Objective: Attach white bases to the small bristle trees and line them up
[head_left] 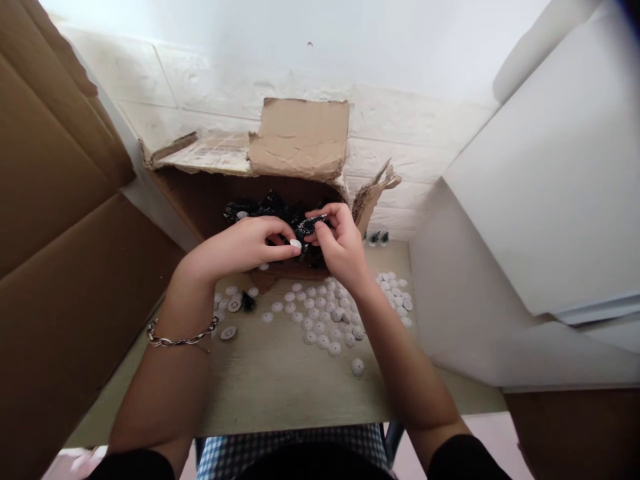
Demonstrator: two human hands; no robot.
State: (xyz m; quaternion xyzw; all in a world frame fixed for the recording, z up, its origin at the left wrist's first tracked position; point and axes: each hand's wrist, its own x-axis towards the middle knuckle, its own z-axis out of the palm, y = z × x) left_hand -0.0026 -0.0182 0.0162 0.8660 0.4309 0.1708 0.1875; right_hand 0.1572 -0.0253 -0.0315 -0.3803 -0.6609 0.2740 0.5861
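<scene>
My left hand (250, 243) pinches a small white round base (295, 245) between thumb and fingers. Close beside it, my right hand (344, 250) grips a miniature artificial tree (311, 227), dark green with white-tipped bristles. The base and the tree's lower end are near each other; whether they touch I cannot tell. Both hands are at the mouth of an open cardboard box (300, 137), where a heap of similar dark trees (273, 202) lies. Many loose white bases (320, 327) are spread over the table under my hands, with one small tree (248, 302) among those on the left.
The pale wooden table (280, 393) backs onto a white brick-patterned wall (410, 127). Small trees on bases (376, 238) stand right of the box. A large cardboard piece (65, 293) bounds the left, and white panels (540, 200) bound the right.
</scene>
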